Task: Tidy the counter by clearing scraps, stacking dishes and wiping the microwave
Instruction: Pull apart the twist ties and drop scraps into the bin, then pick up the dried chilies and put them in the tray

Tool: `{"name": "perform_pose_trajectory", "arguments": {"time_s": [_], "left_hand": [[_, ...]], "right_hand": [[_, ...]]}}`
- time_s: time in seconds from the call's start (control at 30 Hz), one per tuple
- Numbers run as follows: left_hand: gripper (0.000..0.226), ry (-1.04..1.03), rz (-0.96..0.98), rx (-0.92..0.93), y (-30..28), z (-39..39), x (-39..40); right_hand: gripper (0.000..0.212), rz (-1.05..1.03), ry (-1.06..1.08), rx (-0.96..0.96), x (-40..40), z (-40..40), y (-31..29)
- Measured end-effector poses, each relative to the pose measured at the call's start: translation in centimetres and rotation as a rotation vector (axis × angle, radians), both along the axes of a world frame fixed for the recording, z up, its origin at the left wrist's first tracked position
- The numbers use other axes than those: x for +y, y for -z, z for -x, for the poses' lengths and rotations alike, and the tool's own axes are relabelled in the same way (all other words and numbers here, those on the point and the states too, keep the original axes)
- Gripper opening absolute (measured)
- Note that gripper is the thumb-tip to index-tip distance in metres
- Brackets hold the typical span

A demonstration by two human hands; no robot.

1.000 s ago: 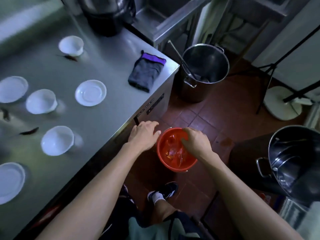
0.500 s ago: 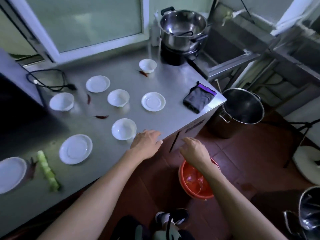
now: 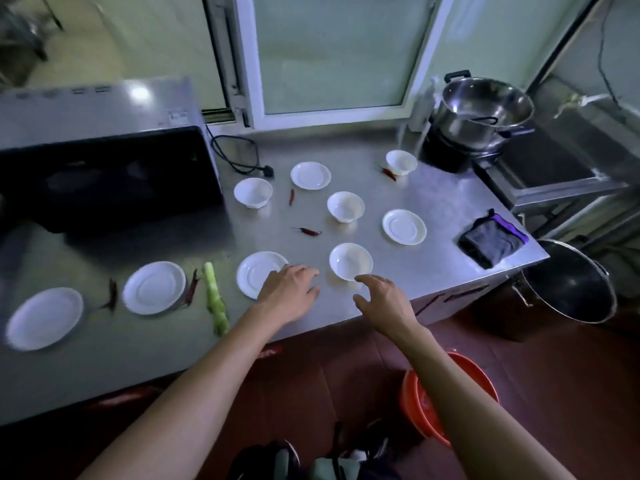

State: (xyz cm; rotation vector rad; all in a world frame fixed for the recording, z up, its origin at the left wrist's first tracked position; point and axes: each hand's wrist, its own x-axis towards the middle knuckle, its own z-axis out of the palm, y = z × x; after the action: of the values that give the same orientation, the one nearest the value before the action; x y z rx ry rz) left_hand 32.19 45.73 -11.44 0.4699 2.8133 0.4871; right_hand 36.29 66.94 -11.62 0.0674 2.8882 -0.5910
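Several white plates and bowls lie spread over the steel counter (image 3: 433,188), with red chillies (image 3: 309,231) and a green vegetable stalk (image 3: 215,299) among them. My left hand (image 3: 290,289) hovers flat over the counter's front, overlapping the right edge of a plate (image 3: 254,273). My right hand (image 3: 382,299) reaches with loose fingers just below a white bowl (image 3: 349,260), holding nothing. A folded grey cloth (image 3: 490,241) sits at the counter's right corner. The black microwave (image 3: 104,174) stands at the left.
An orange bucket (image 3: 478,375) sits on the floor under my right forearm. A large steel pot (image 3: 568,285) stands on the floor to the right. Another pot (image 3: 481,109) sits on a burner at the back right. A power cord (image 3: 239,157) lies by the microwave.
My gaze has risen from the bucket to the counter. Both hands have moved up from the bucket onto the counter's front, near the plate and bowl.
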Motion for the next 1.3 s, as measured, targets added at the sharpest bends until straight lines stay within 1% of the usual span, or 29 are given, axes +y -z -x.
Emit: {"name": "perform_pose_trajectory", "arguments": {"time_s": [0.13,0.27,0.37,0.53,0.7,0.97,1.07,1.1,1.23,1.3], "left_hand": [[0.042,-0.093,-0.038,0.013,-0.1,-0.8,-4.2],[0.039,-0.183,-0.017,0.033,0.1,-1.4,-7.2],[0.041,-0.263,-0.046,0.018,0.5,-1.4,-8.9],[0.040,-0.342,-0.034,0.003,1.5,0.1,-10.4],[0.040,-0.372,-0.029,-0.027,2.5,4.0,-9.6],[0.035,-0.380,-0.027,-0.093,4.3,11.3,-5.3],[0.035,-0.401,-0.044,-0.103,4.9,12.8,-4.4],[0.035,-0.411,-0.050,-0.103,5.1,13.2,-4.2],[0.034,-0.425,-0.067,-0.119,5.6,14.7,-3.9],[0.034,-0.431,-0.072,-0.129,6.1,15.6,-4.1]], "right_hand": [[0.043,0.005,-0.081,0.043,-3.9,1.3,-0.2],[0.041,0.049,-0.158,0.065,-6.9,2.8,0.0],[0.041,0.051,-0.225,0.061,-8.6,4.2,0.3],[0.041,0.061,-0.296,0.053,-10.3,7.4,1.1],[0.042,0.061,-0.297,0.015,-9.7,11.9,2.7],[0.041,0.014,-0.237,-0.092,-5.8,19.3,5.9],[0.049,0.001,-0.256,-0.094,-4.8,21.6,7.1],[0.049,-0.003,-0.256,-0.094,-4.6,22.4,7.5],[0.035,-0.016,-0.252,-0.087,-4.8,24.7,9.0],[0.033,-0.017,-0.269,-0.071,-5.2,25.4,9.7]]}}
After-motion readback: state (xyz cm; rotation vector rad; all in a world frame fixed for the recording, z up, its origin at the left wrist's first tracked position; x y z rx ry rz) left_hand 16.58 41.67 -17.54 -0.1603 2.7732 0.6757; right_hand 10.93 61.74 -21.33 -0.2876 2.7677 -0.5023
